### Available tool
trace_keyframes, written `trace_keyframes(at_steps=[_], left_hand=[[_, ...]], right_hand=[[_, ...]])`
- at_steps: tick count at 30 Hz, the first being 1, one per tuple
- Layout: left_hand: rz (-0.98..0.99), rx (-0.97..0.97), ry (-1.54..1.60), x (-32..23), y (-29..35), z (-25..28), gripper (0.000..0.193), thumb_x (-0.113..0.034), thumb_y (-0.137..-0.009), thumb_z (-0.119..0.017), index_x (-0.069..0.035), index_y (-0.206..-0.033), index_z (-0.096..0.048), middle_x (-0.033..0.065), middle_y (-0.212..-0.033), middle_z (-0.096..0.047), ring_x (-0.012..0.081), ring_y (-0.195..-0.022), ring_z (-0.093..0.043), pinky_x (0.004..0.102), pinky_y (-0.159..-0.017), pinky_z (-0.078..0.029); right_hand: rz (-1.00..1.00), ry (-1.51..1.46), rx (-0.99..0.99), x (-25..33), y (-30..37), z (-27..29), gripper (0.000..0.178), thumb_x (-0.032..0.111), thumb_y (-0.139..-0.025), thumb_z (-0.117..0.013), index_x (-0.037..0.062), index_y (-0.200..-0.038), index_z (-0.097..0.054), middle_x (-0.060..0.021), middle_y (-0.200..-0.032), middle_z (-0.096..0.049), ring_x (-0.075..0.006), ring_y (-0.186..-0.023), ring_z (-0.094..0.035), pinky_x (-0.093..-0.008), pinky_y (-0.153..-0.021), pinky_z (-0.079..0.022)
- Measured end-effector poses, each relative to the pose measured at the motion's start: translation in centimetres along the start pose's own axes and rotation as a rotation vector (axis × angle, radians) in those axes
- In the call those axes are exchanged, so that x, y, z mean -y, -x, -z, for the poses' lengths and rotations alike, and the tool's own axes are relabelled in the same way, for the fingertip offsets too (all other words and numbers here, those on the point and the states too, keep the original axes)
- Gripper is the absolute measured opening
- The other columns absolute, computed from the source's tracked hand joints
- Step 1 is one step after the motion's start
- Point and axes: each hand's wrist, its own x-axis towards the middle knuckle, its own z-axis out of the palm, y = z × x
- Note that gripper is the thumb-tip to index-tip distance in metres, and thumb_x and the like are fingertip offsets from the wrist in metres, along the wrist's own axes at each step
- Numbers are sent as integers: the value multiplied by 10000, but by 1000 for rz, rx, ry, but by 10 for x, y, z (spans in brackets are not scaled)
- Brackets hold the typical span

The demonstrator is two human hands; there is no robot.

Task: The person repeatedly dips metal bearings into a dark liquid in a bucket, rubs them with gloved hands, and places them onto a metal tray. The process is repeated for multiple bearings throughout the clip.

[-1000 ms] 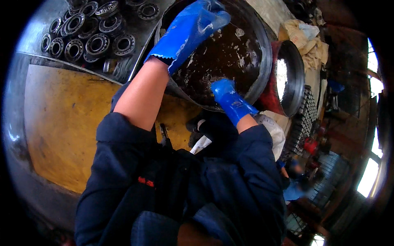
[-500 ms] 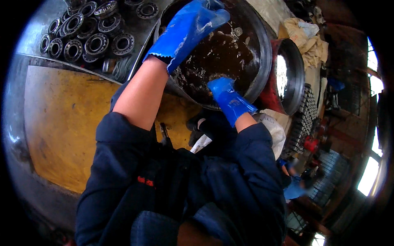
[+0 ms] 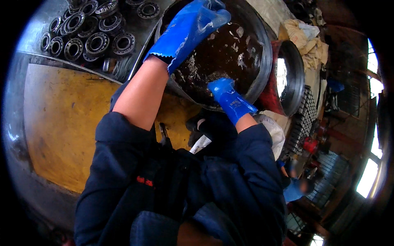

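Note:
Both my hands wear long blue rubber gloves. A wide round metal drum (image 3: 264,53) holds dark brown liquid (image 3: 221,51) with pale foam flecks on its surface. My left hand (image 3: 210,15) is over the far part of the drum, its fingers curled in; what they hold, if anything, is hidden. My right hand (image 3: 221,88) reaches into the liquid by the near wall. Its fingers are under the murky surface, beside a patch of foam, so their pose does not show.
Several steel roller bearings (image 3: 97,44) lie piled on a grey metal table (image 3: 35,35) at far left. A yellow stained board (image 3: 69,131) lies below it. Right of the drum stand a red drum (image 3: 279,82), stacked small metal parts (image 3: 303,119) and a white sack (image 3: 273,131). A person (image 3: 295,188) is at lower right.
The foam flecks have drifted and spread on the liquid. Both my hands stay in nearly the same places.

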Motion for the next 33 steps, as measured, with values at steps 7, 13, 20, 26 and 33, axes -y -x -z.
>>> trace_keyframes(at_steps=[7, 13, 20, 26, 33], left_hand=[[-73, -14, 194, 26, -6, -3, 339, -241, -964, -730, -5, -1199, -666, 103, -1017, -698, 158, -898, -637, 308, -801, -530], [-96, -63, -69, 18, 1, 9, 343, -244, -968, -733, -6, -1204, -661, 88, -1029, -695, 157, -898, -633, 318, -797, -535], [-16, -24, 45, 13, -8, -5, 352, -243, -967, -735, -5, -1215, -658, 90, -1043, -698, 157, -906, -635, 325, -813, -535], [-147, -50, 52, 24, 6, 10, 360, -237, -967, -739, -12, -1234, -652, 94, -1053, -706, 161, -922, -648, 321, -816, -540], [-59, -67, -94, 13, -2, 5, 353, -261, -958, -741, -3, -1190, -675, 103, -1045, -709, 163, -919, -652, 332, -810, -536]], right_hand=[[-450, -1084, -11, -18, 8, -32, 385, 316, -799, -767, 205, -1165, -730, -126, -1189, -738, -373, -1116, -697, -499, -956, -550], [18, 68, 176, 13, -10, 18, 391, 291, -811, -789, 227, -1193, -738, -121, -1218, -737, -346, -1112, -711, -503, -922, -564], [-595, -990, 10, -32, -22, -73, 342, 280, -808, -775, 108, -1102, -746, -148, -1165, -747, -380, -1057, -708, -482, -895, -570], [-28, -154, -26, 8, 1, 7, 258, 249, -893, -662, 108, -1089, -752, -144, -1168, -749, -403, -1035, -707, -485, -890, -569], [-347, -573, -57, -6, 3, -19, 289, 219, -883, -668, 125, -1147, -737, -177, -1208, -728, -405, -1112, -690, -445, -922, -565]])
